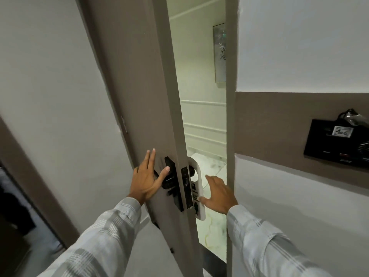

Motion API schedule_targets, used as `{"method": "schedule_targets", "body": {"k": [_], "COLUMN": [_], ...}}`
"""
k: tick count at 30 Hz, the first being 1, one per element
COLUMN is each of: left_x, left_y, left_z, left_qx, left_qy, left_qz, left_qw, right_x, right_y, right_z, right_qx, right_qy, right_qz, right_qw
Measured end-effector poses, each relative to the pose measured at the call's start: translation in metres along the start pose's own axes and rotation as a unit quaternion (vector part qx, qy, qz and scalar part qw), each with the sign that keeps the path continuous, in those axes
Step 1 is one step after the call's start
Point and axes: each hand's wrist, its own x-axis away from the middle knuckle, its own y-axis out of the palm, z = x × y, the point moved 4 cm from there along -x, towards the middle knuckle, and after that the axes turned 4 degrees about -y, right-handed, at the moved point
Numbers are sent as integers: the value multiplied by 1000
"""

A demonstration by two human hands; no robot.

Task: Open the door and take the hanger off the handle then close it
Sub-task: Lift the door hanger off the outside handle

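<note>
The taupe door stands partly open, its edge facing me. A black lock plate with the inner handle sits on its near face. My left hand rests flat on the door over that handle, fingers spread, thumb on the black plate. A white door hanger with black print hangs from the outer handle on the far side of the door edge. My right hand reaches through the gap, fingers apart, thumb touching the hanger's lower part without gripping it.
The door frame stands just right of the gap. A black wall unit with a white label is mounted on the right wall. Beyond the gap lie a marble floor and a framed picture. A dark doorway opens at lower left.
</note>
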Motion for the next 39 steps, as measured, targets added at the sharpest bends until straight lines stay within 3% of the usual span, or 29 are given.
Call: {"method": "schedule_targets", "body": {"k": [5, 11, 15, 26, 32, 35, 39], "left_x": [24, 35, 43, 53, 86, 125, 174], "left_y": [-40, -67, -68, -74, -54, -23, 47], "left_z": [13, 28, 30, 21, 33, 40, 71], "left_qx": [-14, -72, -93, -69, 1, 34, 68], "left_qy": [41, 103, 128, 99, 70, 110, 188], "left_qz": [164, 209, 209, 192, 185, 189, 66], "left_qw": [986, 970, 965, 974, 980, 975, 978], "right_x": [-7, -11, -22, -59, -21, 16, 100], "right_y": [38, 56, 46, 19, 23, 19, 7], "right_z": [-26, -40, -51, -77, -51, -34, 12], "right_qx": [-78, -131, -164, -119, -123, -119, -23], "right_qy": [37, 84, 117, 69, 73, 59, 57], "right_qz": [-80, -62, 6, 110, 215, 227, 282], "right_qw": [993, 986, 979, 984, 966, 965, 957]}}
